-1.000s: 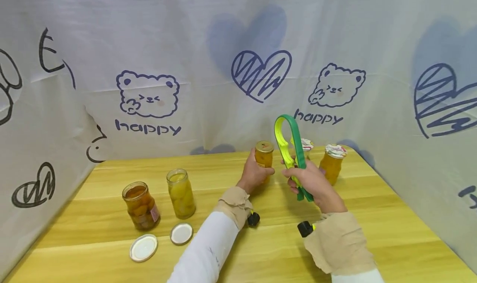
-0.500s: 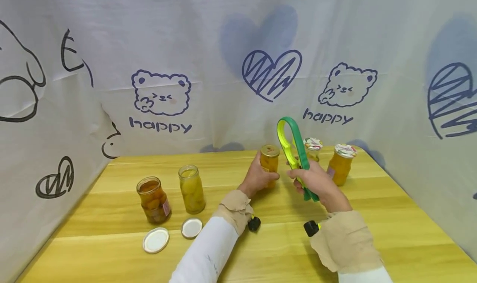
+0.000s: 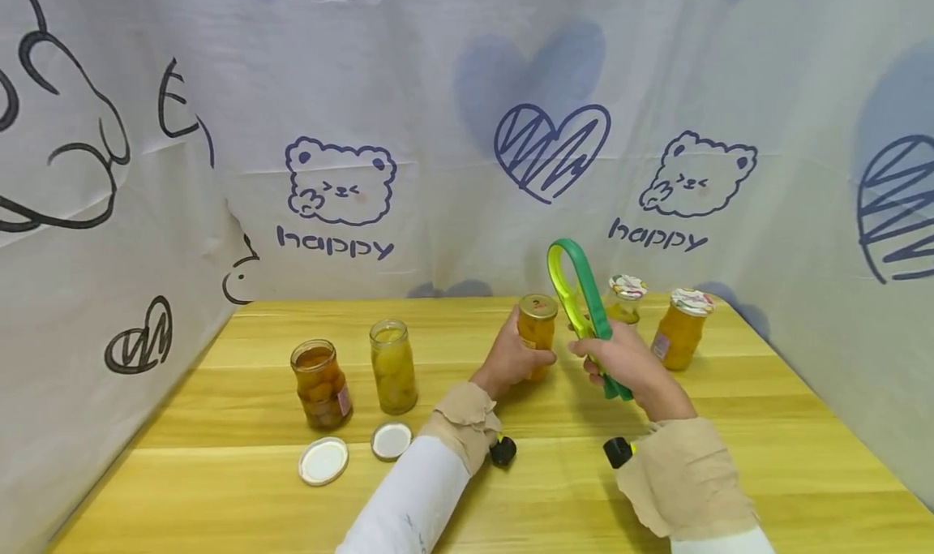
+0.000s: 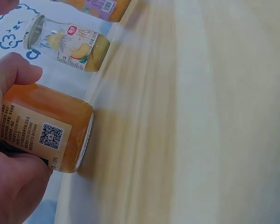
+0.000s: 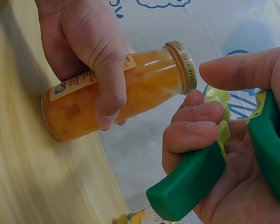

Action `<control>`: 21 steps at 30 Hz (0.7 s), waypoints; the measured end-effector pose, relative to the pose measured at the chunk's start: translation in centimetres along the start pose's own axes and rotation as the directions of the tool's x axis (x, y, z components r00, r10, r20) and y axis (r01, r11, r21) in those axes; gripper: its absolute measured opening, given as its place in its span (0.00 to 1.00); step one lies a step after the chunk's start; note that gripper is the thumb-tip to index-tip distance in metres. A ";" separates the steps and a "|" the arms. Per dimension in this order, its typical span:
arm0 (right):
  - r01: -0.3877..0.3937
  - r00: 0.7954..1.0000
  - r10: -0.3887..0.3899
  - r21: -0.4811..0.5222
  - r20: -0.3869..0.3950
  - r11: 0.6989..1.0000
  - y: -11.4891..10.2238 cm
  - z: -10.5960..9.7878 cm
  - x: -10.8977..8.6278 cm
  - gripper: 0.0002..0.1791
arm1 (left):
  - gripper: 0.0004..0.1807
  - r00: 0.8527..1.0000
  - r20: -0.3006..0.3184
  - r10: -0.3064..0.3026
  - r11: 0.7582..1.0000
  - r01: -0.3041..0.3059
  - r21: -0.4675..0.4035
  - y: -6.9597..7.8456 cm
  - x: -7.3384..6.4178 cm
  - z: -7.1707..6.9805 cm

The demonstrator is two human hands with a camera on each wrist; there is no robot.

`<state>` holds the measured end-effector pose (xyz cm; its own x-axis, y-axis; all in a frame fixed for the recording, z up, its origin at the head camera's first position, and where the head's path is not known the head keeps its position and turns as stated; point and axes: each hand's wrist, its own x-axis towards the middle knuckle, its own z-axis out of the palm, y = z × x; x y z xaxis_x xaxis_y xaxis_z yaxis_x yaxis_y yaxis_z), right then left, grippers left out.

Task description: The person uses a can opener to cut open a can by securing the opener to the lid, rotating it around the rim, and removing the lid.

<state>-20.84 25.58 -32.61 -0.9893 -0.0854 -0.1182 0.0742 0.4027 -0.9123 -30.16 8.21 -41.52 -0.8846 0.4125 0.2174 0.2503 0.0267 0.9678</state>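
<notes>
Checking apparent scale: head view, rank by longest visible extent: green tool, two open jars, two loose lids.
1. Green tool
2. Yellow open jar and brown open jar: too alike to rank
3. Left lid
4. Right lid; farther off, true order unsure

- Place: apparently a cloth-walled filming booth; the kind of building around it could not be told.
- Enclosure: pale sheeting [image 3: 430, 59], hung behind and on both sides, bore bears [image 3: 341, 182], hearts [image 3: 552, 152] and "happy" lettering [image 3: 334, 243].
- Desk [image 3: 554, 497]: wood-grained, stood close against the rear sheeting.
- Equipment: two black wrist cameras [image 3: 503, 452] were worn.
</notes>
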 end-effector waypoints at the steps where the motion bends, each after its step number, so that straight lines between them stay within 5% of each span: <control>1: 0.001 1.000 -0.001 -0.007 -0.001 1.000 0.0 0.1 0.0 0.25 | 0.44 1.000 0.000 -0.003 1.000 0.003 0.002 0.0 -0.1 0.0; 21: 0.035 0.999 -0.032 -0.114 0.027 0.993 -0.6 1.6 -0.1 0.17 | 0.47 0.996 0.077 -0.038 0.999 0.040 -0.025 0.6 -2.9 -1.1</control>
<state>-20.60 23.90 -32.63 -0.9875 -0.1228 -0.0993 0.0247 0.5010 -0.8651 -27.90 6.00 -41.37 -0.8607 0.4800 0.1697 0.2045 0.0208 0.9786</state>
